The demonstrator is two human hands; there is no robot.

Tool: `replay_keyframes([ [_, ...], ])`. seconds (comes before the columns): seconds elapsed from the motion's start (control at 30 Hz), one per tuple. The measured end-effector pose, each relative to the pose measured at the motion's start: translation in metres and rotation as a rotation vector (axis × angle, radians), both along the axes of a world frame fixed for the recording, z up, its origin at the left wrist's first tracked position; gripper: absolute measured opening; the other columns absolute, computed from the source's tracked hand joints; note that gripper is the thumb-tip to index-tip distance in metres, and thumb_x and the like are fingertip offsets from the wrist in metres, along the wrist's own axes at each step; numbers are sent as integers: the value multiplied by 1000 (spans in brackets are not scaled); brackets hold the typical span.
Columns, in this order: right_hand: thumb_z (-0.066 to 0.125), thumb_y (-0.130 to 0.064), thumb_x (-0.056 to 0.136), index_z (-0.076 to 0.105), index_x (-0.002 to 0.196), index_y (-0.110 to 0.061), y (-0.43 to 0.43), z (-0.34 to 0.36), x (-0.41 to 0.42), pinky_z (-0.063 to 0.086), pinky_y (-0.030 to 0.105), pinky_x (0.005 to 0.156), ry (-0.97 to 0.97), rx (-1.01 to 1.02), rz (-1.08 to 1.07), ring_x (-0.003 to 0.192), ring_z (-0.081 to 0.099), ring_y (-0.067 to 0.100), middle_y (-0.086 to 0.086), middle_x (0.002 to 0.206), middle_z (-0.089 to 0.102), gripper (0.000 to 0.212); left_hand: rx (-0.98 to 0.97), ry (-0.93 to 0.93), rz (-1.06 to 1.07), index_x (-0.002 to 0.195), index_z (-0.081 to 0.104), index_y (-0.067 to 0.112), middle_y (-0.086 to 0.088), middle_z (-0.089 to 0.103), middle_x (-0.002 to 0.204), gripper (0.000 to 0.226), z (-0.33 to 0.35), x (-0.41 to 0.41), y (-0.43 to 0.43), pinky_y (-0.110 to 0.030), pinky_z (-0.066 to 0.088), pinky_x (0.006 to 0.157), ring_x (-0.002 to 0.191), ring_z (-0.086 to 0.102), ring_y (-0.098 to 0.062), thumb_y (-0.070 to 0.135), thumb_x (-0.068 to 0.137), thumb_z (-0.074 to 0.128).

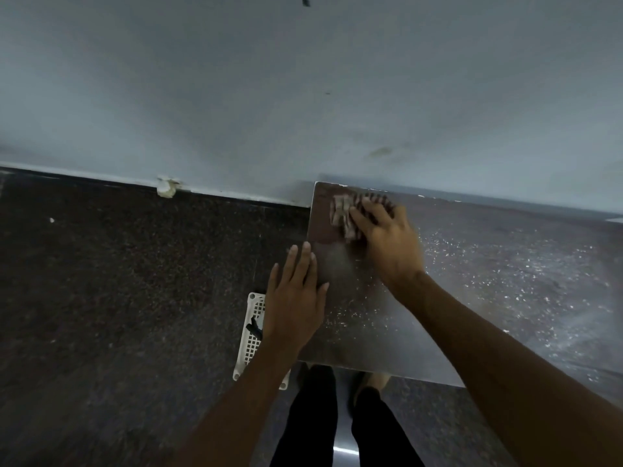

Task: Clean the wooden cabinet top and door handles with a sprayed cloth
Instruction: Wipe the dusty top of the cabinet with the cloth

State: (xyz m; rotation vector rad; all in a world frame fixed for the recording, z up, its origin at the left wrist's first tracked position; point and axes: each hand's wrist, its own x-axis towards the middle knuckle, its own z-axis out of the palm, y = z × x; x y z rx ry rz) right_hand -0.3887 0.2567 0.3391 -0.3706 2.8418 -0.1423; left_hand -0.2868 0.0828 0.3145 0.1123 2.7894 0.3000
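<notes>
The dark wooden cabinet top point(488, 264) fills the right half of the view, its right part speckled with white dust. A crumpled brownish striped cloth point(344, 214) lies at the top's far left corner. My right hand point(387, 244) presses down on the cloth with spread fingers; it is blurred. My left hand point(296, 298) lies flat with straight fingers on the left edge of the top, holding nothing. The door handles are out of sight.
A grey wall rises behind the cabinet. Dark speckled floor point(118, 298) spreads to the left. A white perforated plastic basket point(251, 335) with a small black item stands on the floor beside the cabinet, under my left wrist. My legs point(320, 416) are below the front edge.
</notes>
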Motion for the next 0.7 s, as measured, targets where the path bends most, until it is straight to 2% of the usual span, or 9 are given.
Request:
replay_keyframes([
  [0.07, 61, -14, 93, 41, 150, -19, -13, -1, -16, 48, 49, 99, -9, -6, -102, 131, 37, 40, 10, 153, 38, 61, 15, 3, -1, 138, 58, 5, -11, 45, 154, 56, 2, -5, 0, -54, 45, 108, 145, 39, -30, 40, 100, 35],
  [0.17, 64, -18, 93, 42, 148, -18, -46, -1, -29, 47, 48, 101, 16, -45, -118, 131, 38, 38, 10, 152, 39, 59, 13, -2, 9, 133, 61, 5, -10, 48, 152, 55, 5, -9, 1, -54, 45, 106, 143, 41, -31, 38, 98, 36],
  [0.37, 76, -14, 82, 60, 134, -13, -46, -3, -10, 54, 48, 89, 31, -88, 110, 114, 54, 40, 14, 136, 56, 54, -19, -14, 21, 135, 60, 6, -9, 46, 154, 57, 6, -9, 2, -54, 46, 105, 144, 40, -31, 37, 95, 34],
  [0.47, 73, -17, 85, 53, 142, -17, -11, -3, -1, 49, 49, 98, -7, -22, 208, 121, 49, 40, 12, 145, 49, 60, -10, -28, 19, 135, 60, 6, -9, 45, 154, 59, 6, -10, 1, -54, 47, 104, 144, 40, -30, 38, 92, 35],
  [0.6, 58, -19, 96, 40, 150, -21, -7, 2, -20, 43, 48, 105, -58, -42, -43, 134, 34, 37, 9, 154, 35, 57, 3, -45, -6, 138, 58, 6, -9, 43, 156, 66, 5, -11, -2, -53, 45, 107, 146, 36, -29, 46, 89, 35],
  [0.7, 61, -18, 95, 40, 149, -20, -41, 7, -27, 45, 45, 104, -64, -91, -133, 131, 35, 35, 8, 152, 36, 58, -20, -64, -40, 140, 55, 10, -6, 40, 158, 70, 9, -13, -6, -52, 42, 108, 148, 32, -29, 52, 89, 34],
])
